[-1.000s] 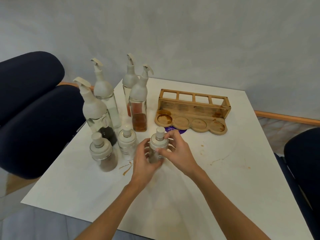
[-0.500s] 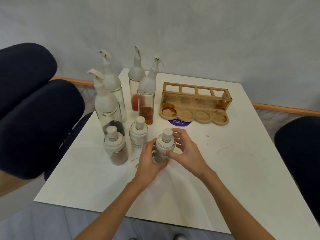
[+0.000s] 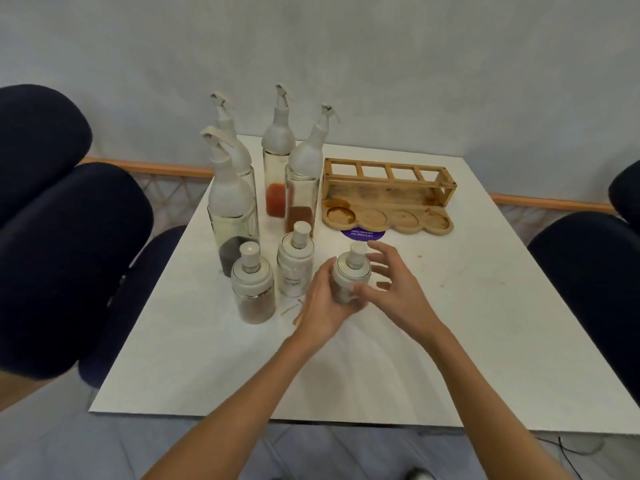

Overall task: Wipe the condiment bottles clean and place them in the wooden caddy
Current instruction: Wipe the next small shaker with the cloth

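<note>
Shaker jar (image 3: 349, 275) stays clasped in left hand (image 3: 323, 306); right hand (image 3: 391, 289) has just released, fingers spread; caddy (image 3: 386, 199) empty.

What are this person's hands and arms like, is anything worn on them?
Both arms are bare as far as the picture shows: no sleeves, gloves, watch or bracelets. The left hand and right hand show no rings that I can make out. Slim forearms enter from the bottom edge. No markings or cables are visible on them.
</note>
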